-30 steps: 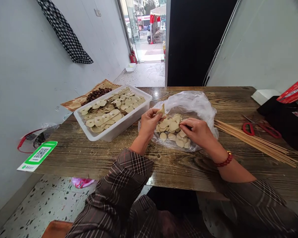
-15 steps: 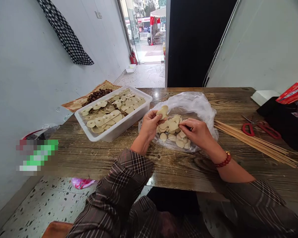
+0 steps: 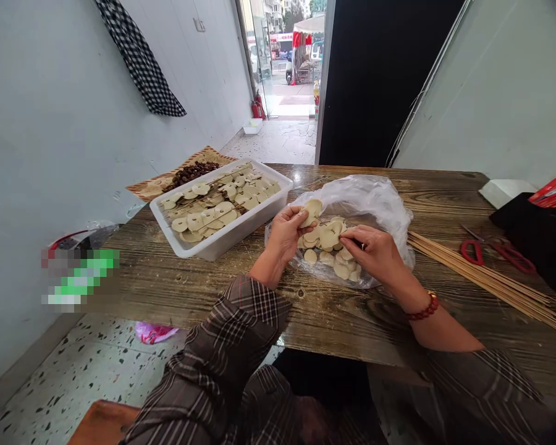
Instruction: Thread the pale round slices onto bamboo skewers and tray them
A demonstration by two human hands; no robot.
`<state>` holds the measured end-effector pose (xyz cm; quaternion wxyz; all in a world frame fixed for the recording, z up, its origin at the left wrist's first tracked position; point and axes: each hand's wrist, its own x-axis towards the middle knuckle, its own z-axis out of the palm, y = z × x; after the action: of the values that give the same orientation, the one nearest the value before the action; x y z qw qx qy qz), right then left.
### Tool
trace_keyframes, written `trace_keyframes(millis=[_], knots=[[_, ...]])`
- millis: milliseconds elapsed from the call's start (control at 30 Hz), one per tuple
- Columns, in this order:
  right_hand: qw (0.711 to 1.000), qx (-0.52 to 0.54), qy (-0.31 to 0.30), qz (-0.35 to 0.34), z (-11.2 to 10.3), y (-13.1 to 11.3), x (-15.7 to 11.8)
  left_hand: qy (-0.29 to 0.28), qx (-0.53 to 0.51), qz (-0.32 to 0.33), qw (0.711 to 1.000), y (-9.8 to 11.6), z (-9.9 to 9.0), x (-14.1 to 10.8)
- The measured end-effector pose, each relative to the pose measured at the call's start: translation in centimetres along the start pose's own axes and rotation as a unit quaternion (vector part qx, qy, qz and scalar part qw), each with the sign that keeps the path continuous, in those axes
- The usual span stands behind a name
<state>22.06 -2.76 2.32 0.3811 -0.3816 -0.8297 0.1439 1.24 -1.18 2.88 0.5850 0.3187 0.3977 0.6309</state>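
Thin, round, pale-beige slices (image 3: 312,212) are gripped between the thumb and fingers of my left hand (image 3: 285,238), above a clear plastic bag (image 3: 391,207). Inside the open bag lies a loose heap of the same slices (image 3: 343,269). My right hand (image 3: 373,252) is closed in a pinch at the edge of another slice (image 3: 328,236); whether it grips that slice or a thin stick is unclear. To the left, a white plastic tub (image 3: 222,247) holds many such slices threaded on thin skewers (image 3: 208,217).
Bare bamboo skewers (image 3: 486,278) lie on the wooden table (image 3: 204,290) at right, beside red-handled scissors (image 3: 472,252). Near them are a black holder (image 3: 528,216) and a white box (image 3: 505,190). Small dark-brown pieces (image 3: 194,175) lie on patterned paper (image 3: 143,188) behind the tub.
The whole view has shifted a little, so things sit slightly further right. Both hands keep much the same hold over the bag, with the left-hand slices turned slightly.
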Motion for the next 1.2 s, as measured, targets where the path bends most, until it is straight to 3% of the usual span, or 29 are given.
trace_keyframes(millis=[700, 1067, 1200], knots=[[1.000, 0.008, 0.009, 0.011, 0.6, 0.4, 0.0, -0.001, 0.057, 0.050, 0.997, -0.7, 0.4, -0.3], [0.999, 0.017, 0.018, 0.024, 1.0, 0.6, 0.1, -0.025, 0.154, 0.072, 0.985, -1.0, 0.5, -0.4], [0.999, 0.015, 0.033, 0.026, 1.1, 0.5, 0.1, -0.043, 0.121, 0.042, 0.991, -0.7, 0.8, -0.7]])
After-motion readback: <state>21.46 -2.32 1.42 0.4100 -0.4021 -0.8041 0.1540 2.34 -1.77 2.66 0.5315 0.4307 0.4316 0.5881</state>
